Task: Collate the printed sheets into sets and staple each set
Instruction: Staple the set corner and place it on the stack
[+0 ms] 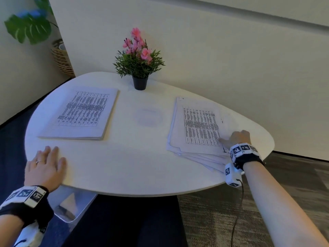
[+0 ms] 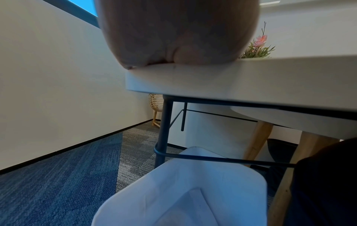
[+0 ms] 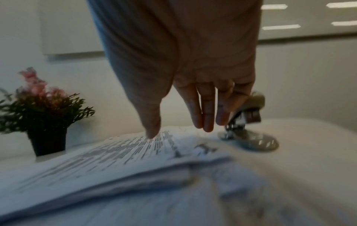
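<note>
Two piles of printed sheets lie on the white table. The left pile is squared up. The right pile is fanned out at its near corner. My right hand hovers at that pile's near right corner with straight fingers, its thumb tip touching the top sheet. A silver stapler stands on the table just behind my right hand's fingers; the head view hides it. My left hand lies flat on the table's near left edge, holding nothing.
A small black pot with pink flowers stands at the table's far middle. A white bin sits under the table's front left. A wicker planter stands by the wall at the left. Black metal legs run under the table.
</note>
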Tool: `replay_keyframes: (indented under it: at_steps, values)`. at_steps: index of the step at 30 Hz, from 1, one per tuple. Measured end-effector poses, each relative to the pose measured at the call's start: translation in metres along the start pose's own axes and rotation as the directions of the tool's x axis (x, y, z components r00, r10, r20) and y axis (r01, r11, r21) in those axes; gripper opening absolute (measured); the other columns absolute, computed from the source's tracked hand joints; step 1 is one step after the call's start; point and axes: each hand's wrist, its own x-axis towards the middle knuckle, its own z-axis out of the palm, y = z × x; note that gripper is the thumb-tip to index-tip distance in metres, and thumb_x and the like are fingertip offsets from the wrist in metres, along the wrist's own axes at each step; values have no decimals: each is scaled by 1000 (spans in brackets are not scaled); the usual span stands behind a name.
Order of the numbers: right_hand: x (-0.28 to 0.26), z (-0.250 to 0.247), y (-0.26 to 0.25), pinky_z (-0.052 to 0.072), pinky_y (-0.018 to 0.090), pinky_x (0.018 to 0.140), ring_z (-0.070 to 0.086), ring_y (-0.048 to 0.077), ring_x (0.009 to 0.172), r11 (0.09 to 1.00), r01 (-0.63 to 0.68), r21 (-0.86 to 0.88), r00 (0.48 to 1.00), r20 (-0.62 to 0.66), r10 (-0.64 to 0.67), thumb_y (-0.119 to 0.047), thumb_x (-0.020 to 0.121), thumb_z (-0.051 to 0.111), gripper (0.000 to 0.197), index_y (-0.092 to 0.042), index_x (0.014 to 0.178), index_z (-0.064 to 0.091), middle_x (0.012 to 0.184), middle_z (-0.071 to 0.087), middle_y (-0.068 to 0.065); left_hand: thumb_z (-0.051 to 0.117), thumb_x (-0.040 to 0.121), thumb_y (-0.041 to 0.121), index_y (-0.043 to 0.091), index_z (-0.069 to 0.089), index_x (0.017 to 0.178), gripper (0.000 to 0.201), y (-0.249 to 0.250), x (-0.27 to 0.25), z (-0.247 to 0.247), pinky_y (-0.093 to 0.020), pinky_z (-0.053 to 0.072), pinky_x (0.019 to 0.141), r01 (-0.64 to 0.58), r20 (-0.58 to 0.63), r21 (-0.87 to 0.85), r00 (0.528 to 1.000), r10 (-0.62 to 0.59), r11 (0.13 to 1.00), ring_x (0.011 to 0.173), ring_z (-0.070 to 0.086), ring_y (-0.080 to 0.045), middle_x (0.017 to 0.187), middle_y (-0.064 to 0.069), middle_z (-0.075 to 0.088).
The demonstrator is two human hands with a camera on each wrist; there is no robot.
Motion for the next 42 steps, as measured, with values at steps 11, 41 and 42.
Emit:
replay_keyframes:
  at_steps: [11,41,42]
  values:
    - [1,24,-23,48,33,64,57,24,74,1000,-9,-22,999,52,10,-66,53,80,74,-5,82,49,74,54,9,16,83,50,21,29,147,72,1,-1,1,-43,8,117,21,10,4,1000,-21,1000,145,14,-28,158,-8,19]
    - [-66,11,-41,34,29,56,49,27,74,965,6,263,1000,-25,0,-10,92,53,27,3,113,43,93,54,17,52,95,35,17,55,129,39,97,-5,-36,-40,34,107,-281,157,-134,941,301,950,124,49,-24,140,-7,46]
    - [-61,19,-39,36,29,56,53,27,78,976,-27,217,1000,16,24,-17,89,60,37,2,115,40,94,53,15,51,95,35,18,55,128,38,111,-10,-36,-37,36,105,-354,182,-159,907,380,922,122,50,-22,139,-4,47]
